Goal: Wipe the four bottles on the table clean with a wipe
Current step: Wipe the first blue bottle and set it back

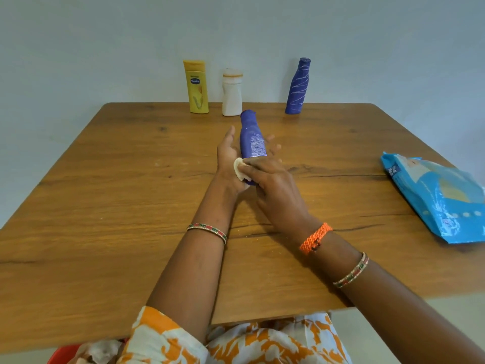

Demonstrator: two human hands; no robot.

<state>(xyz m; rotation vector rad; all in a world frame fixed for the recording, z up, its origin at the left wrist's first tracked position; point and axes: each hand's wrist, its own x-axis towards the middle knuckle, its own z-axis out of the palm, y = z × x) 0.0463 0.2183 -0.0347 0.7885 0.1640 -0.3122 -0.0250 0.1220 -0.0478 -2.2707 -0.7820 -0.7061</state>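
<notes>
Purple bottle [251, 139] lies cradled in the left hand [228, 156] above the wooden table [105, 195], mid-table; right hand [273, 185] pinches a white wipe [239, 171] against its near end.

I see a wooden table [105, 206] with dark grain lines running across its top. Behind the table rises a plain pale blue wall [105, 35]. Below the table's near edge there is orange-and-white patterned clothing [262, 342]. Left of that, also below the table's near edge, sits something red [63, 354] holding crumpled white material [101, 350]; I cannot tell what it is.
</notes>
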